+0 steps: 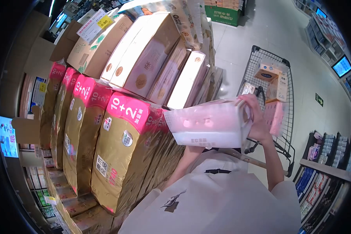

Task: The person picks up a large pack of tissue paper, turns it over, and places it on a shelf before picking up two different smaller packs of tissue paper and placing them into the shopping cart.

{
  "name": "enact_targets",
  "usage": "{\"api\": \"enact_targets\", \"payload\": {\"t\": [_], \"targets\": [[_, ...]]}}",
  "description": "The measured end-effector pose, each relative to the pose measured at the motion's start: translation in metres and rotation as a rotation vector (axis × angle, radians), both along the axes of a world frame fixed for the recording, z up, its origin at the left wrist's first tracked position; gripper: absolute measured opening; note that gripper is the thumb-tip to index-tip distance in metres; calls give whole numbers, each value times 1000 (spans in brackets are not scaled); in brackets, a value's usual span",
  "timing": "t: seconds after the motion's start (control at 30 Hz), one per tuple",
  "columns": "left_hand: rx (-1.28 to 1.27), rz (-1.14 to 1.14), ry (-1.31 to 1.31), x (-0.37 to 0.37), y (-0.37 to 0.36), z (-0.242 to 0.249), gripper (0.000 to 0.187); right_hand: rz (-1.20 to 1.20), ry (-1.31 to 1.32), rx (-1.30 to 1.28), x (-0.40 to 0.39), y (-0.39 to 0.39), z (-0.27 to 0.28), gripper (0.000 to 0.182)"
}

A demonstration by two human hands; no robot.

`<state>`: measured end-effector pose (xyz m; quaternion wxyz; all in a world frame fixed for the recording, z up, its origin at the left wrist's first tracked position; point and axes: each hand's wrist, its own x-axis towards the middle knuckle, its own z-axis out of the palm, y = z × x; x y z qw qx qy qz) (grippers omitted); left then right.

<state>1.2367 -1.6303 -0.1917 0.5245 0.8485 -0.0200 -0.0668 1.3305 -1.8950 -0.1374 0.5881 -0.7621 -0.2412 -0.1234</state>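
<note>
A pink-and-white plastic-wrapped tissue pack (pixel 206 124) is held up level in front of my chest. My right hand (pixel 256 117) grips its right end, fingers curled over the top edge and side. My left forearm reaches up under the pack; only the wrist of my left hand (pixel 194 150) shows, and its fingers are hidden behind the pack. Just left of the pack stand tall gold-and-pink tissue bundles (pixel 124 144), with white-and-brown tissue packs (pixel 144 64) lying on top of them.
A wire shopping cart (pixel 291 128) stands to the right, holding a yellowish box (pixel 277 87) and a pink pack (pixel 274 117). Shelves with goods (pixel 314 183) are at lower right. A price sign (pixel 95 26) sits on the cardboard box at upper left.
</note>
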Motion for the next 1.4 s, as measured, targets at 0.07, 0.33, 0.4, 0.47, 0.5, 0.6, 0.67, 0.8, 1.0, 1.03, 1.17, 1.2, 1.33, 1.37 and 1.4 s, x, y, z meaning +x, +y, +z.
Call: {"api": "enact_targets", "payload": {"t": [0.07,0.33,0.4,0.47,0.5,0.6,0.67,0.8,1.0,1.03,1.17,1.2,1.33,1.37,1.4], "targets": [[-452,285,310,6,-12,10,59,-2,-92,-234,13,4,18,87],[-306,215,95,10,-2,5,100,-62,-343,-869,68,49,16,76],[-323,237,140,16,0,-9,100,-1,-323,-901,78,64,21,72],[-529,270,188,23,6,-27,99,18,-437,-892,92,82,13,70],[-524,289,159,26,8,-18,97,38,-463,-911,100,91,13,67],[-579,384,132,27,13,-9,96,131,-586,-907,127,121,4,66],[-551,392,145,27,24,-25,97,181,-675,-926,143,144,-7,63],[-554,439,168,29,39,-46,104,273,-670,-972,172,179,-25,58],[-596,388,109,36,41,-35,103,275,-697,-902,185,200,-35,71],[-585,394,102,36,41,-36,104,247,-698,-961,180,196,-32,88],[-568,378,114,45,48,-54,105,-80,-208,-452,146,183,-67,88],[-562,356,103,49,48,-52,105,-167,-10,-285,133,181,-76,86],[-528,375,69,53,55,-49,104,-97,190,-416,104,110,-159,67],[-517,379,70,54,56,-48,104,-132,179,-489,101,83,-171,64],[-509,382,70,56,56,-47,103,-167,167,-563,98,54,-184,60]]}}
